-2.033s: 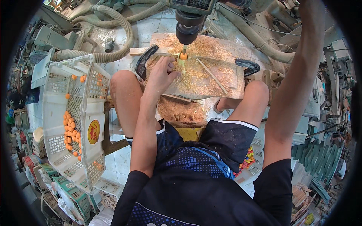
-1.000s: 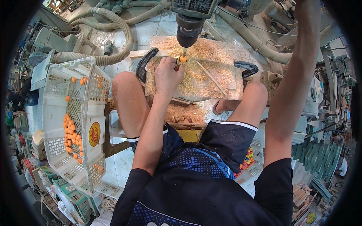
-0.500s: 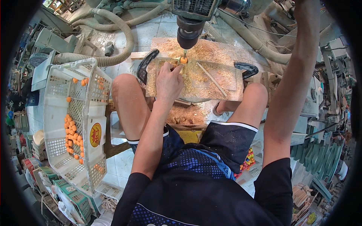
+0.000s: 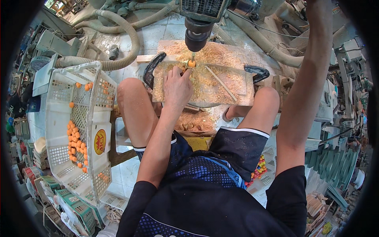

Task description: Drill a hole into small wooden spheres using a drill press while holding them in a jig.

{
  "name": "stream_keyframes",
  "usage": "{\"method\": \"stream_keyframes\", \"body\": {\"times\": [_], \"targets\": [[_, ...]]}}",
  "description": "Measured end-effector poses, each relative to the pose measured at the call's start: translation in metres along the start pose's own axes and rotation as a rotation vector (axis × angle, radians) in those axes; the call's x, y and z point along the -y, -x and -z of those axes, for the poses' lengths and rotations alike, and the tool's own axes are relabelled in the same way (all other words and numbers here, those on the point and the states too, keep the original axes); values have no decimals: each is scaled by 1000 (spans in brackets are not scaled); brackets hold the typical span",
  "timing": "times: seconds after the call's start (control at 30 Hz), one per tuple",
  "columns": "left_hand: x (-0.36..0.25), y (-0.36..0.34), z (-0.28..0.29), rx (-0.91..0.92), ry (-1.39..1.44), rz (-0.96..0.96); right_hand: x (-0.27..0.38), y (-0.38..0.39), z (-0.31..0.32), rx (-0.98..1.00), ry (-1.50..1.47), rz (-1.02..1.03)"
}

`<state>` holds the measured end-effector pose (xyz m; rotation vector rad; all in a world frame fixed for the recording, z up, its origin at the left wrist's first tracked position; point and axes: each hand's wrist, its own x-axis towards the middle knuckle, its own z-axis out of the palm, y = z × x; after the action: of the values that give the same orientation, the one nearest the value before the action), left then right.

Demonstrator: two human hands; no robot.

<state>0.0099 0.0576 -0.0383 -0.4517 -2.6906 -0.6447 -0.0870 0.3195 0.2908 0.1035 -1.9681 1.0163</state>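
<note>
A small rounded orange piece (image 4: 192, 63) sits on the sawdust-covered work board (image 4: 244, 89), right under the bit and black chuck (image 4: 196, 37) of a drill press. Beside the piece, on its near left, is my left hand (image 4: 177, 86), back upward and fingers curled together. The index finger and thumb come up close to the piece; what the fingers grip is hidden beneath them. My right forearm (image 4: 316, 59) reaches up past the top edge at the right, so the right hand is out of view.
Black clamp-like handles (image 4: 154, 69) flank the board; a thin wooden stick (image 4: 221, 83) lies on it. A white crate (image 4: 102, 126) with several orange pieces stands at my left. Multicoloured pieces (image 4: 258, 172) fill a basket at my right. Ribbed hoses (image 4: 132, 33) cross the floor behind.
My left hand has shifted very slightly, with its fingertips drawn closer around the near left side of the orange piece. The drill chuck and right forearm look almost the same.
</note>
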Motion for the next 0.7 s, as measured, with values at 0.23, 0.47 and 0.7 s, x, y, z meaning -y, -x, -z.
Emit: {"method": "stream_keyframes", "body": {"times": [0.23,0.47,0.7], "targets": [[3,0,-1,10,34,42,-7,-2,-2,23,-40,100],[18,-19,3,-131,208,152,-11,-5,-1,14,6,159],[38,-42,-7,-107,112,-103,-17,-9,2,25,57,132]]}}
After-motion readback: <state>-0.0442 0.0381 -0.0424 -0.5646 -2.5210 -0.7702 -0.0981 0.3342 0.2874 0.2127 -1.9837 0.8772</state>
